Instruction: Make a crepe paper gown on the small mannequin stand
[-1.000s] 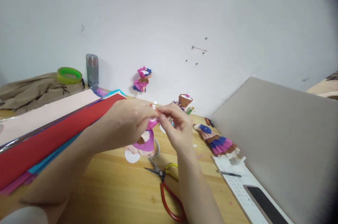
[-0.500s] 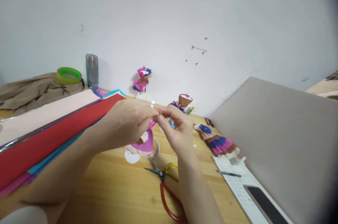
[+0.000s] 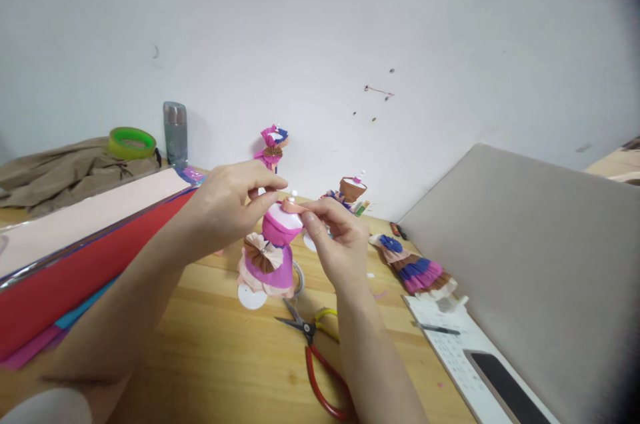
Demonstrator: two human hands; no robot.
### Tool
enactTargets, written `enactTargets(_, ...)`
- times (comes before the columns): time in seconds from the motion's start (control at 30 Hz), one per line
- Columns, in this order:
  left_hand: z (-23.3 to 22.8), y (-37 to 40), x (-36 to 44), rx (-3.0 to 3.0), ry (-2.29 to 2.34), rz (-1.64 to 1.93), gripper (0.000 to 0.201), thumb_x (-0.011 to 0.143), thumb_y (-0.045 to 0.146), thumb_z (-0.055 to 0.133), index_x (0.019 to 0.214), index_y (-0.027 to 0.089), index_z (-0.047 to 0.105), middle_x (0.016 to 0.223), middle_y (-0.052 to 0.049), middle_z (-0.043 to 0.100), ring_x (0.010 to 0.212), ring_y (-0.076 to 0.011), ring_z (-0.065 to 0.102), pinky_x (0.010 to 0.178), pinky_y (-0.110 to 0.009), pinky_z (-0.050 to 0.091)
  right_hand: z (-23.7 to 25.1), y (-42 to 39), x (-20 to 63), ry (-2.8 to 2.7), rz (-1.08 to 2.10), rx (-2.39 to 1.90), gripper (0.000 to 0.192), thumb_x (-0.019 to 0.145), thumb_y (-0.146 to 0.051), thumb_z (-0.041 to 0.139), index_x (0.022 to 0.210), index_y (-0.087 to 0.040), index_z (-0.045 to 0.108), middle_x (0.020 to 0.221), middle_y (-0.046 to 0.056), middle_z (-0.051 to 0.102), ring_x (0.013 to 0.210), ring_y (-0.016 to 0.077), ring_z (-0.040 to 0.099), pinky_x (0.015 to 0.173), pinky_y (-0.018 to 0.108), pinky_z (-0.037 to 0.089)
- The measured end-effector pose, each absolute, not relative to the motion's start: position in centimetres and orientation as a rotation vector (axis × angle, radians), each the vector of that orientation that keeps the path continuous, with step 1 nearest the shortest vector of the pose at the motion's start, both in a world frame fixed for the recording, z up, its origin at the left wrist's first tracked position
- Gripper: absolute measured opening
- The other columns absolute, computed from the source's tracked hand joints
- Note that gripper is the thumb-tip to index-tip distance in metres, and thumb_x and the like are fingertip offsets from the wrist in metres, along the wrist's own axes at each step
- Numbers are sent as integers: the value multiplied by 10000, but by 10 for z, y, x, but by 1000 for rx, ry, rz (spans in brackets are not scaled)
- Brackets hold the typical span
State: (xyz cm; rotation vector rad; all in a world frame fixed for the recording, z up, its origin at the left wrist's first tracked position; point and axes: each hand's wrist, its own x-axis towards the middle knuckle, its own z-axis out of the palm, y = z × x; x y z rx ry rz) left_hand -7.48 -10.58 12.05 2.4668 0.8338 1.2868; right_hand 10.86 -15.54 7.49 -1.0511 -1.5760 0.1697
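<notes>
A small dress form in pink and purple crepe paper (image 3: 278,229) stands in the middle of the desk, with a ruffled peach hem and a white neck topped by a bead. A narrow peach paper strip (image 3: 292,206) curves around its neck. My right hand (image 3: 337,237) pinches the strip's right end between thumb and fingers. On the other side, my left hand (image 3: 231,201) hovers by the neck, its fingers and thumb apart and holding nothing. A cream and brown paper fan (image 3: 263,252) decorates the form's waist.
Open scissors (image 3: 307,331) lie in front of the form, beside a tape roll (image 3: 299,277). Coloured paper sheets (image 3: 100,254) fill the left side. Behind are two more paper dress forms, one brown (image 3: 353,189). A phone (image 3: 505,384) lies at right, near a grey panel (image 3: 530,244).
My left hand has let go at the neck and moved up and left, uncovering the dress form. The right hand keeps its pinch on the peach strip.
</notes>
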Motion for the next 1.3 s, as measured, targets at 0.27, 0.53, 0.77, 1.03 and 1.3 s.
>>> enactTargets(0.27,117,-98,-80,2430,795,1132,216,840,227,555,937,208,747,895,-21,743,764,-126,641,688,-229,484,75,-156,107,-1593,-23,-994,108,872,-219,638,796,-215,715,740,8,698,677,145,592,660,305,464)
enactTargets(0.53,119,-97,-70,2299,690,1092,195,807,321,627,851,172,744,891,-63,744,810,-158,653,697,-255,515,74,-152,108,-1595,-44,-921,117,842,-188,677,728,-212,680,690,-8,676,648,141,588,645,306,453)
enactTargets(0.77,119,-95,-66,2268,718,1054,222,796,354,637,861,174,750,872,-51,752,781,-149,658,672,-230,515,71,-150,109,-1583,-59,-931,115,851,-235,673,738,-221,687,697,-1,678,656,149,592,650,315,466)
enactTargets(1.03,113,-91,-62,2224,680,1060,218,790,356,648,758,156,727,747,-40,719,680,-128,613,587,-217,461,71,-148,111,-1544,-78,-946,115,835,-230,686,722,-213,690,682,3,670,645,149,591,621,305,458)
enactTargets(1.3,111,-92,-63,2284,695,1073,257,802,384,635,707,153,695,697,-32,691,638,-117,581,568,-222,435,69,-147,113,-1473,21,-896,116,821,-183,695,708,-211,695,674,-18,667,649,129,594,627,281,449)
